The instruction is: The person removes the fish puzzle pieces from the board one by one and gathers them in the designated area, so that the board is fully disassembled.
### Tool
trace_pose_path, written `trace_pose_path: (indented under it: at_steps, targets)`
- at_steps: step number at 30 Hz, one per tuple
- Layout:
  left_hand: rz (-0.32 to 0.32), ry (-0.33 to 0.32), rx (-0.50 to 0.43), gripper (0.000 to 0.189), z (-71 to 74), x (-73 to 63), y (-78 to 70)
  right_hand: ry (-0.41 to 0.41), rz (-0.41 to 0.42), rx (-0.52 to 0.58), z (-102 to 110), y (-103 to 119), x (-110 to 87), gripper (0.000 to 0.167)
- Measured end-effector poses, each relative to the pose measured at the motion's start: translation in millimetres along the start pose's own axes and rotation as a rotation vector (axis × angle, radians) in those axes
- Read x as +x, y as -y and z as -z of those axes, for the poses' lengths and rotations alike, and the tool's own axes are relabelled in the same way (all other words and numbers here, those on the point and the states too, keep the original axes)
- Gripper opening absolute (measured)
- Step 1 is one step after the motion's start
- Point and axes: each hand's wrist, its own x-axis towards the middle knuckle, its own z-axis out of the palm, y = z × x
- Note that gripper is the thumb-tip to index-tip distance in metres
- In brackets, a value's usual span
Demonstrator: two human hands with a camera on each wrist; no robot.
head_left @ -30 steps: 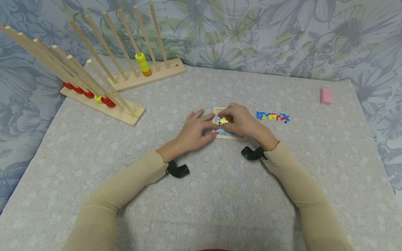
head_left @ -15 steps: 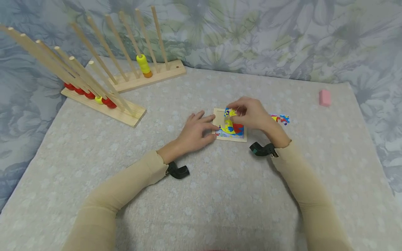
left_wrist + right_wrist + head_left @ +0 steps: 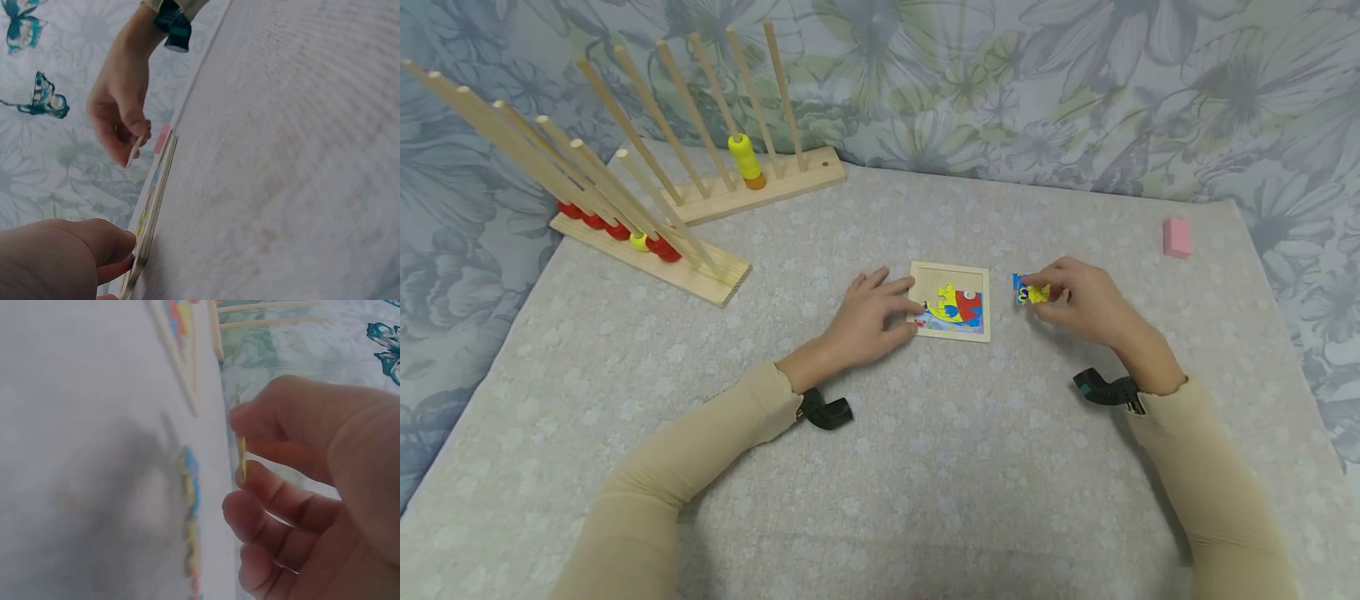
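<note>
My right hand [image 3: 1086,300] pinches a blue and yellow jigsaw puzzle piece [image 3: 1022,289] between thumb and fingers, above the table. In the right wrist view the held piece shows edge-on, apart from a row of puzzle pieces [image 3: 190,506] lying on the cloth below. From the head view my right hand hides that row. A square wooden puzzle tray [image 3: 987,312] lies between the hands, with a partly assembled picture [image 3: 958,308] in its lower part and bare wood above. My left hand [image 3: 868,317] lies spread, its fingertips touching the tray's left edge.
Two wooden stands with upright rods [image 3: 790,171] stand at the back left, several red and yellow beads [image 3: 742,156] threaded on them. A pink block [image 3: 1177,237] lies at the far right. A patterned fabric wall [image 3: 1000,92] rises behind the table.
My right hand has lifted the blue and yellow puzzle piece out of the tray and carried it right, over the loose pieces. The tray's upper part is now uncovered. My left hand has stayed put.
</note>
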Motion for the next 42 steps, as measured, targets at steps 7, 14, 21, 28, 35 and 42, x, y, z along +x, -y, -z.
trace_pose_path:
  at_steps: [7,14,21,28,35,42]
  targets:
    - [0.001,0.003,-0.003,0.032,0.7,0.3,0.2,0.007,0.045,-0.020,-7.8,-7.6,-12.4,0.033]
    - [0.010,0.006,0.002,0.031,0.5,0.4,-0.3,0.129,-0.041,-0.036,-12.2,-6.3,-8.7,0.034]
    - [0.007,0.006,0.001,0.031,-0.1,0.5,-1.1,0.122,-0.061,-0.052,-14.5,-5.6,-9.8,0.037]
    - [0.010,0.008,0.002,0.031,0.9,0.3,-1.4,0.097,-0.048,-0.038,-15.0,-7.6,-8.9,0.034]
    - [0.012,0.013,0.000,0.032,1.5,-0.1,-2.2,0.094,-0.066,-0.039,-13.9,-8.7,-9.2,0.034]
    - [0.012,0.011,-0.001,0.032,1.2,0.3,-1.5,0.081,-0.062,-0.043,-15.0,-10.1,-9.4,0.033]
